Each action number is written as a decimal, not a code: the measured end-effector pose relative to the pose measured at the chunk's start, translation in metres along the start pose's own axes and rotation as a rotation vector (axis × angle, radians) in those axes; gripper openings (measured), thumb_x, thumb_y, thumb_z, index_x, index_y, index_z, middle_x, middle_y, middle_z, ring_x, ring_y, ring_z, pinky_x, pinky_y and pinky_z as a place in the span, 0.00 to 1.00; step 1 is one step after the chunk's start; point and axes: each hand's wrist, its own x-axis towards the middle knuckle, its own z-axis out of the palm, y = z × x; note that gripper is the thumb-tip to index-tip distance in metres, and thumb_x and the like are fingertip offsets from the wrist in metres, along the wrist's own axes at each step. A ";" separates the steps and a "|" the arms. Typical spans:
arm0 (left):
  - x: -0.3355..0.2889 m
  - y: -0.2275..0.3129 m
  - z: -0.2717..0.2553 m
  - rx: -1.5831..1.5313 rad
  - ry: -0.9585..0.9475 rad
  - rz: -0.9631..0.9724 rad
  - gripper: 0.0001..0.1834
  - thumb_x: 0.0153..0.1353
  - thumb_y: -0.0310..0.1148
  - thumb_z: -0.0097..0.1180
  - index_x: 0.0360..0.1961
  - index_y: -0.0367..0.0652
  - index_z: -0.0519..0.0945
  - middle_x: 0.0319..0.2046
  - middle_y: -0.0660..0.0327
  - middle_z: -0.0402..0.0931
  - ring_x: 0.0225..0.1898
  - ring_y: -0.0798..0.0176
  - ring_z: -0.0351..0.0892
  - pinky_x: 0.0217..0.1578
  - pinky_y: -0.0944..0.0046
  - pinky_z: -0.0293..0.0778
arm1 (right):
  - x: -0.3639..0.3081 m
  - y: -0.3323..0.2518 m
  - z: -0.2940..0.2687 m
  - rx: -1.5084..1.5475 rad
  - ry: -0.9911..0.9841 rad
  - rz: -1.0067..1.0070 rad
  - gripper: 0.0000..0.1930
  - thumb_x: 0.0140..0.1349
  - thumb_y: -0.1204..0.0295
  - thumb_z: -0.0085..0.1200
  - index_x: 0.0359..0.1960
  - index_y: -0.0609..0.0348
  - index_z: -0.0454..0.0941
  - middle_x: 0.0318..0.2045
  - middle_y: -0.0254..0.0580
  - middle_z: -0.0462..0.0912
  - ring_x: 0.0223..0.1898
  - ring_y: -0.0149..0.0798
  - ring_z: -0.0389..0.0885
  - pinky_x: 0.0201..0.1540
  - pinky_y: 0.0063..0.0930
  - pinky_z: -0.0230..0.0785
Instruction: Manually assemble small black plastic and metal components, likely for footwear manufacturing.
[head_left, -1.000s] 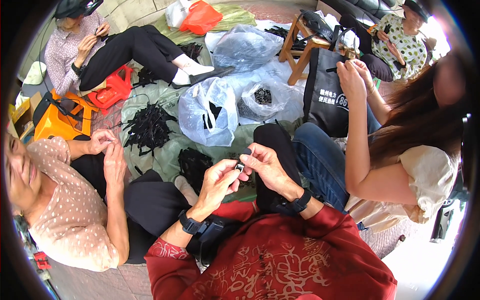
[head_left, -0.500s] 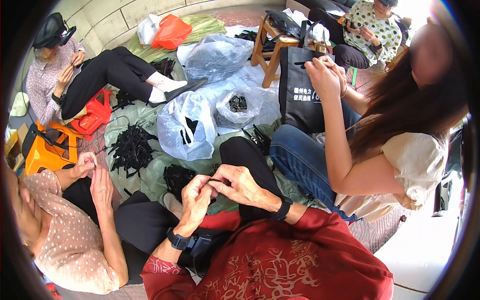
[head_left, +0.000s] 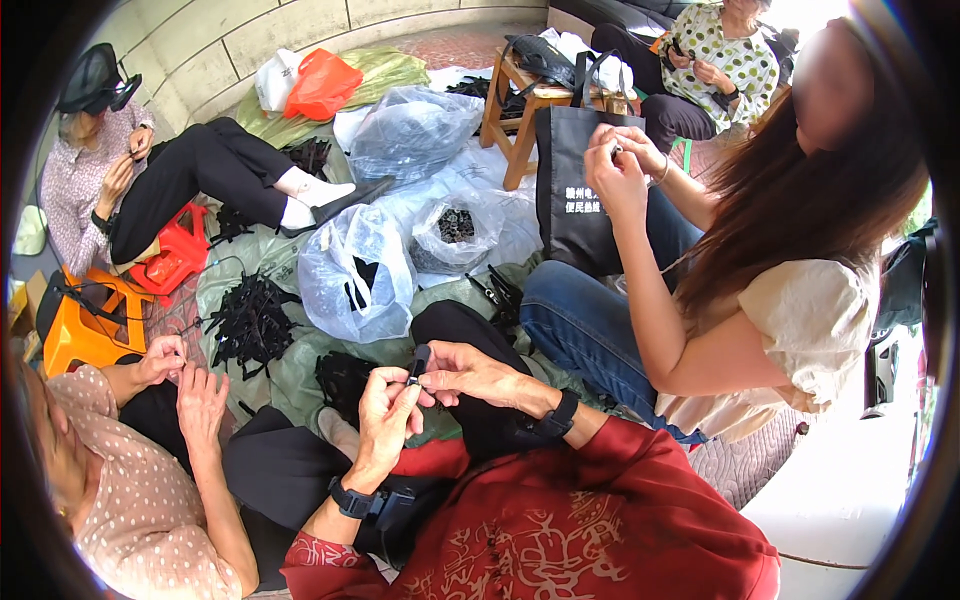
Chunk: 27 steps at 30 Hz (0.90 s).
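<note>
In front of my lap, my left hand (head_left: 385, 412) and my right hand (head_left: 475, 377) meet fingertip to fingertip. Both pinch a short black strap (head_left: 421, 359), its flat end sticking up between them. A small light spot shows where the fingers join, too small to name. Just beyond my left hand lies a dark heap of black straps (head_left: 342, 380). A larger loose pile of black straps (head_left: 252, 320) spreads on the green sheet farther left.
Clear plastic bags stand ahead, one (head_left: 357, 280) and another holding small black parts (head_left: 457, 226). A black tote bag (head_left: 560, 190) leans by a wooden stool (head_left: 515, 120). Co-workers sit close at left and right. Orange (head_left: 95, 330) and red (head_left: 172, 255) plastic stools are at left.
The strap has turned from lying across between my fingers to standing upright. My right hand has shifted slightly. The whole view has moved a little, and co-workers' hands have changed position.
</note>
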 end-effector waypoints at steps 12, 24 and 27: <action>0.001 -0.001 0.002 -0.130 -0.045 0.068 0.16 0.57 0.21 0.46 0.46 0.35 0.59 0.35 0.50 0.72 0.30 0.63 0.74 0.28 0.69 0.72 | 0.013 0.003 -0.001 0.392 0.365 -0.137 0.05 0.57 0.70 0.49 0.26 0.54 0.67 0.21 0.35 0.74 0.22 0.30 0.75 0.24 0.22 0.69; -0.009 0.001 -0.008 -0.075 -0.104 -0.063 0.12 0.57 0.29 0.49 0.41 0.37 0.66 0.33 0.53 0.73 0.29 0.67 0.73 0.28 0.70 0.70 | 0.024 0.013 -0.089 0.400 0.727 -0.081 0.05 0.54 0.72 0.50 0.25 0.54 0.67 0.20 0.35 0.73 0.20 0.31 0.74 0.22 0.23 0.68; -0.011 0.003 -0.008 -0.066 -0.094 -0.051 0.11 0.57 0.28 0.49 0.40 0.38 0.67 0.32 0.54 0.73 0.29 0.68 0.72 0.28 0.71 0.70 | 0.029 0.024 -0.124 0.686 0.767 -0.042 0.03 0.52 0.74 0.50 0.24 0.57 0.69 0.19 0.37 0.73 0.21 0.35 0.73 0.26 0.30 0.68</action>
